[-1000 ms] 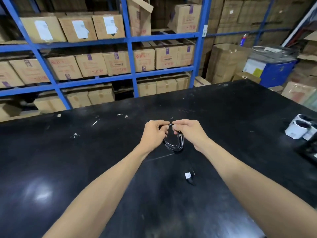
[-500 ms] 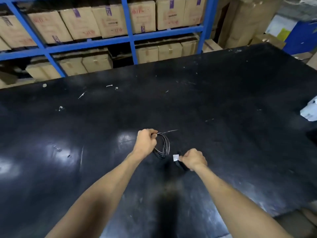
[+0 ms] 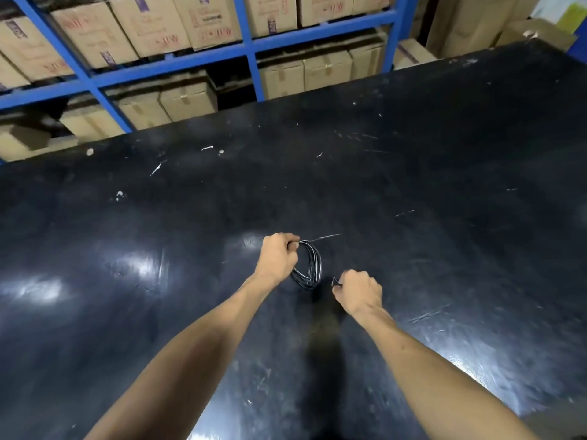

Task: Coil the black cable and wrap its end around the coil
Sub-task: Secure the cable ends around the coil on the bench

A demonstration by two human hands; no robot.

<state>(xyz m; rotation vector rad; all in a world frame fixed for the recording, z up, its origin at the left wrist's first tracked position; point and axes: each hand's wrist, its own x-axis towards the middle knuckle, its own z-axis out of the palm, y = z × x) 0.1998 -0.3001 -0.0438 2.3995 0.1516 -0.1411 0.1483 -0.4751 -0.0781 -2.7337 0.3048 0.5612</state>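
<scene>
Above a scuffed black tabletop, the left hand pinches a coiled thin black cable — the right hand, just beside it, is clenched on the cable's end.

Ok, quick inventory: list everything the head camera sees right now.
cable coil: one, black, held upright just above the table centre
cable end: one, mostly hidden in the right fist
table: one, black, scuffed, fills most of the view
shelving: one rack, blue, behind the table
cardboard boxes: many, brown, on the shelves and stacked at far right
left hand: pinching the coil's top
right hand: closed, right of the coil
</scene>
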